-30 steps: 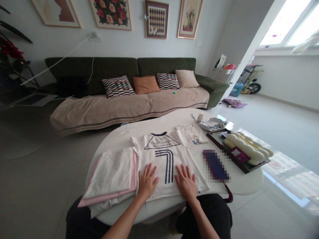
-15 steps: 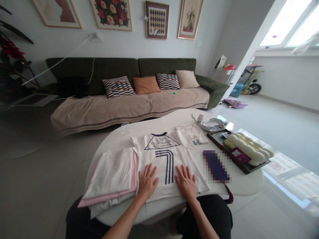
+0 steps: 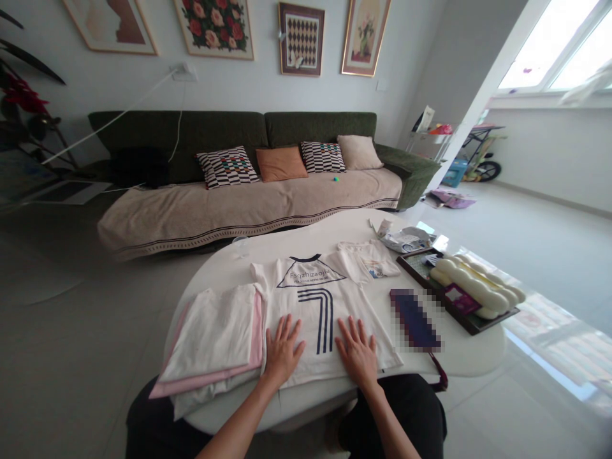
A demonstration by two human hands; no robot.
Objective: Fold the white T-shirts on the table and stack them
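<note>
A white T-shirt (image 3: 306, 319) with dark lettering and a striped number 7 lies spread out on the white table, its neckline at the far side. My left hand (image 3: 283, 352) rests flat on the lower left of the shirt, fingers spread. On the lower right, my right hand (image 3: 356, 352) lies flat too, with its fingers apart. Beside the left hand is a stack of folded white and pink clothes (image 3: 215, 331), partly touching the shirt's left side. Another folded white garment (image 3: 377, 258) with a print lies past the right sleeve.
The oval white table (image 3: 224, 264) carries a dark tray (image 3: 471, 328) with a pale, lobed object at right. A blurred-out dark item (image 3: 415, 319) with a strap lies beside it. Behind are a plastic package (image 3: 406, 239), a clear cup (image 3: 240, 245) and a green sofa (image 3: 315, 124).
</note>
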